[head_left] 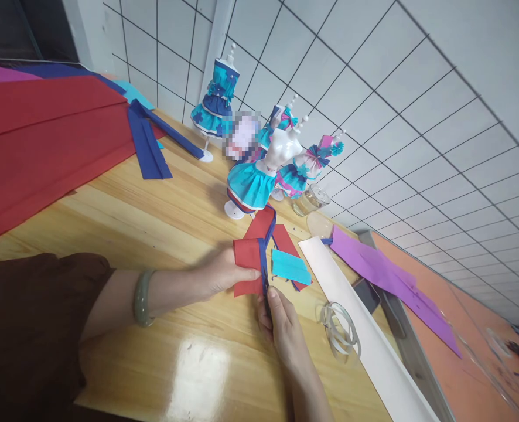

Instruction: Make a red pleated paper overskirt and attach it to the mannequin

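Inside the wooden desk's (132, 217) edges, left hand (218, 274) pinches a flat blue-edged red strip (247, 253) beside right hand (281, 319) clasping a dark tool (266, 300).

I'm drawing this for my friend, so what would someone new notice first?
Probably the white mannequin in its turquoise skirt, standing near the picture's middle. Then the big red sheet at the left. In front of the mannequin, the left hand holds a blue-edged red piece.

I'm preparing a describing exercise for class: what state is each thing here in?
Left hand: closed on red strip
Right hand: gripping dark tool
Red strip: held, blue-edged
Dark tool: open or shut, unclear
Front mannequin: upright, skirted, torso bare
Turquoise piece: lying unheld
Blue strip: creased
Glass jar: standing
Pale ribbon: loosely coiled
Purple sheet: creased
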`<state>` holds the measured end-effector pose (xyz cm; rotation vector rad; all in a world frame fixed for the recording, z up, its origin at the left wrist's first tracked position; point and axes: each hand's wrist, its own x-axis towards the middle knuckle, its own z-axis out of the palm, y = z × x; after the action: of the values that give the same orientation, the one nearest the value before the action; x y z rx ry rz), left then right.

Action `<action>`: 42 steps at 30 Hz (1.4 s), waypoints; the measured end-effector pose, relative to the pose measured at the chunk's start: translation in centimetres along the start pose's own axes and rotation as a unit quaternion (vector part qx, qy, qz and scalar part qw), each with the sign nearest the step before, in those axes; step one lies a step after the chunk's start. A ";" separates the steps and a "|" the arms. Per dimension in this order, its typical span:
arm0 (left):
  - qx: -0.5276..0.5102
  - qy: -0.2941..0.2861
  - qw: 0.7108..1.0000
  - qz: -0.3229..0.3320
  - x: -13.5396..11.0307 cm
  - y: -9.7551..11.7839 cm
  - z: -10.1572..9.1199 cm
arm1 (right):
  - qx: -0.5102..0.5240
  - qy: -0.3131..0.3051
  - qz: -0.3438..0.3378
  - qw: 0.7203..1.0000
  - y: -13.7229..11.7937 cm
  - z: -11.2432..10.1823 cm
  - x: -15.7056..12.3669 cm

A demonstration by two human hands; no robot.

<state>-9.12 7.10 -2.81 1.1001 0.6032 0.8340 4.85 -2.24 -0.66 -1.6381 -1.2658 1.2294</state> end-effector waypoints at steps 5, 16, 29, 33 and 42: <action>-0.002 0.000 1.000 -0.011 0.2 0.0 -0.1 | -0.005 0.005 -0.006 1.000 0.0 0.0 0.0; 0.002 -0.002 1.000 -0.014 0.1 -0.2 -0.1 | 0.002 0.006 0.003 1.000 0.1 0.0 0.0; -0.011 -0.001 1.000 -0.011 0.1 -0.1 -0.1 | 0.005 0.007 -0.009 1.000 0.6 -0.1 0.1; -0.003 -0.006 1.000 -0.007 0.2 -0.3 -0.1 | 0.008 0.009 -0.015 1.000 0.9 -0.2 0.2; -0.022 -0.004 1.000 -0.022 0.4 -0.1 0.0 | 0.000 0.015 -0.014 1.000 0.9 -0.2 0.2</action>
<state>-8.86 7.37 -2.87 1.0463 0.5981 0.8023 5.34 -2.27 -1.45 -1.6277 -1.2657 1.1828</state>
